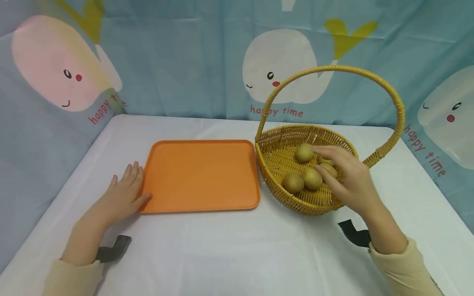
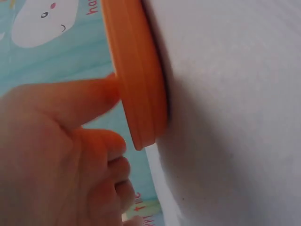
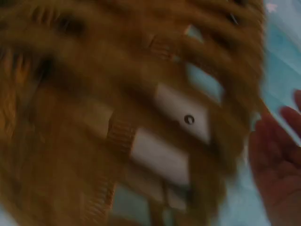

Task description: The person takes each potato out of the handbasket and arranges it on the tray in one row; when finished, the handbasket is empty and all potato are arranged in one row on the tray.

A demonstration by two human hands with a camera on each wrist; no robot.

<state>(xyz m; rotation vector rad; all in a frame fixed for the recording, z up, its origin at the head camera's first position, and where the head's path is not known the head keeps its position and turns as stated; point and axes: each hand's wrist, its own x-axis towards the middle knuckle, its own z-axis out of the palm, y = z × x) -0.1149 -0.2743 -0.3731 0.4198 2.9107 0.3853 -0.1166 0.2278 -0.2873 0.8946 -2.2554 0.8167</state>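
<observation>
The right hand (image 1: 349, 176), thumb and fingers parted, hovers at kiwifruits (image 1: 312, 178) inside the wicker basket (image 1: 275, 162), probably light, firm, best held mid-body, while the straight-fingered left hand (image 1: 124, 195) touches the orange tray (image 1: 200, 174)

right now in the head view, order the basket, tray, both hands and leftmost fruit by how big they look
Largest to smallest:
1. Basket, handle included
2. Tray
3. Left hand and right hand: too alike to rank
4. Leftmost fruit
</observation>
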